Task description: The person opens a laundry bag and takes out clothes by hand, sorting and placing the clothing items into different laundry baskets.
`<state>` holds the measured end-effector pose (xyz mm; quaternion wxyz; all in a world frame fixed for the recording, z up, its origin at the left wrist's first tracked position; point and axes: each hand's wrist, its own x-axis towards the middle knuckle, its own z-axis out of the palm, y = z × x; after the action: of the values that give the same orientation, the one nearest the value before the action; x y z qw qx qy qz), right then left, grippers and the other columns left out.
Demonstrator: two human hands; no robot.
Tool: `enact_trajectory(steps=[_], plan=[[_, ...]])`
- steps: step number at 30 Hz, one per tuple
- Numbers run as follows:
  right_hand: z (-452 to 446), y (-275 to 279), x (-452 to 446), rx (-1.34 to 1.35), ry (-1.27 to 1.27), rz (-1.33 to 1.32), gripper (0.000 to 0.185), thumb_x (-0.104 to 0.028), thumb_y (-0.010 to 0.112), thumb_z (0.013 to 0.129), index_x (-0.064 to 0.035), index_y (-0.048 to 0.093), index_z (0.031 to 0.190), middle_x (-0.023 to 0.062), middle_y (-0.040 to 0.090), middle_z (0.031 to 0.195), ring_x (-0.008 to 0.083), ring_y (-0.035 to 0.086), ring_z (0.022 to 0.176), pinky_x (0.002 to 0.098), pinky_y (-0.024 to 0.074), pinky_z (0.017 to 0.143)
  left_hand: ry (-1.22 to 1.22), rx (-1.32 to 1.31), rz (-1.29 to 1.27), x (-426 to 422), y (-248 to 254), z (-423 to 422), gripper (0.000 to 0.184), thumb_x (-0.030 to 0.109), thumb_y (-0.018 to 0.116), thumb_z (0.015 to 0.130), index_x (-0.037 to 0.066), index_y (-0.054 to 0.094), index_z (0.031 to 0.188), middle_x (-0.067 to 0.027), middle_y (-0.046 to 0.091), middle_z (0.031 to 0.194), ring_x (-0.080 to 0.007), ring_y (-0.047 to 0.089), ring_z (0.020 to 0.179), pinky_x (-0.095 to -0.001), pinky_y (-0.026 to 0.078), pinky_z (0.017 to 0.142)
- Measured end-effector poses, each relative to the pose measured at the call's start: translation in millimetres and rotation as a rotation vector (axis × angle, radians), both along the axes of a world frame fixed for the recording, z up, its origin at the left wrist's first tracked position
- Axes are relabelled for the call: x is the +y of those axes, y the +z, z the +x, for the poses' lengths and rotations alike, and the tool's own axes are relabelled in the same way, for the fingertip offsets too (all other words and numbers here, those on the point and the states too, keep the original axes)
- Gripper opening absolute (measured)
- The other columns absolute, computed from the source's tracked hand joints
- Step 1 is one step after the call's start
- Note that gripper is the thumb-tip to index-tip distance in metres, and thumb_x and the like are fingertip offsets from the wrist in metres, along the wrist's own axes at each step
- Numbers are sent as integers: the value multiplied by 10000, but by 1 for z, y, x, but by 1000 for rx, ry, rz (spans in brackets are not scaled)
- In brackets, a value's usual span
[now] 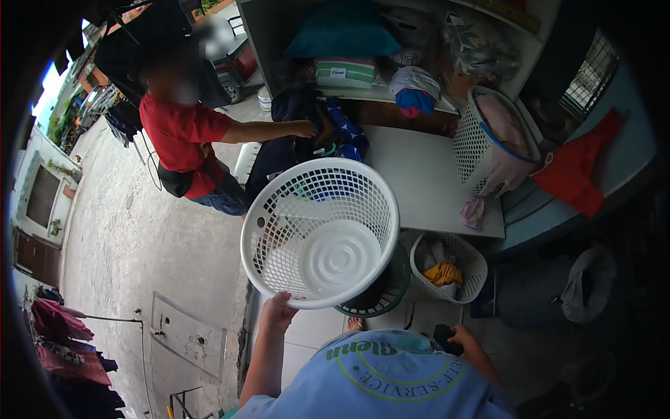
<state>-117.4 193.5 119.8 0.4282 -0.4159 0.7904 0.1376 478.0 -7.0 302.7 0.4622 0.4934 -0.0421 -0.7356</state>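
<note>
My left hand [278, 314] is closed on the near rim of a white plastic laundry basket [340, 250], tilted so that I look into its bare round bottom. Lower right, beside my blue shirt, my right hand [460, 337] is closed on a small dark bundle [444, 336], perhaps cloth; its kind is unclear. Behind and below the white basket is a dark green basket [392, 288], partly hidden by it. To its right stands another white basket [469, 283] with grey and yellow-orange clothes [444, 274] inside.
A person in a red shirt [183, 133] reaches over dark clothes [296, 115] on the white table [426, 178]. A filled basket [471, 150] sits at the table's right end. Bagged laundry [345, 72] lies on the shelf. A grey bin [534, 297] stands right; concrete pavement [115, 230] extends left.
</note>
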Motion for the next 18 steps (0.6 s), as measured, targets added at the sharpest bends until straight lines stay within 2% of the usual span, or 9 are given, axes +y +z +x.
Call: enact_trajectory(steps=[3,7,9,12,14,15,17,18], plan=[[12,34,-8,27,77,19,590,-223,821,557,-58,575,1067,143,589,1067,277,571,988,371,472,814,-17,-32,-36,-40,54,-73,237,27,545,729,-60,440,922,-175,516,864,-334,605,739,-465,541,705],[23,54,-6,19,27,-52,575,-213,817,563,-54,575,1060,142,592,1058,278,572,985,371,472,809,-128,158,-178,-109,16,-147,297,36,556,732,-49,453,997,-156,532,890,-333,596,776,-481,530,660],[29,63,-1,14,-40,-115,557,-202,808,574,-49,573,1055,141,591,1058,285,571,984,371,473,807,-159,-5,-154,-144,-14,-191,340,45,558,733,-48,438,1037,-170,521,939,-322,586,805,-463,529,626],[37,75,16,-15,-155,-172,544,-197,800,586,-45,569,1055,143,591,1056,290,571,981,373,473,807,-68,-67,-86,-176,-29,-252,371,22,558,737,-42,406,1069,-179,493,989,-319,568,834,-493,528,627],[41,74,38,-38,-200,-223,540,-195,796,592,-43,568,1057,145,592,1053,290,574,975,372,474,805,-14,-173,-189,-198,-53,-282,408,-11,547,745,-33,369,1111,-182,469,1011,-329,550,867,-536,518,644],[39,69,50,-66,-228,-265,535,-192,793,597,-41,567,1058,146,593,1050,290,576,970,371,474,804,-31,-168,-190,-212,-61,-291,408,-11,547,745,-33,369,1111,-182,469,1011,-329,550,867,-536,518,644],[44,78,71,-74,-353,-215,529,-180,792,594,-39,570,1054,149,593,1045,285,581,959,367,475,803,158,-28,-155,-244,-58,-302,425,-34,537,761,-18,347,1141,-177,464,999,-334,547,857,-577,502,681],[46,80,84,-69,-386,-213,524,-172,791,592,-38,572,1050,148,598,1031,285,587,943,366,477,798,159,-12,-133,-259,-53,-311,421,-31,534,772,-21,342,1146,-177,462,998,-340,550,855,-584,499,687]])
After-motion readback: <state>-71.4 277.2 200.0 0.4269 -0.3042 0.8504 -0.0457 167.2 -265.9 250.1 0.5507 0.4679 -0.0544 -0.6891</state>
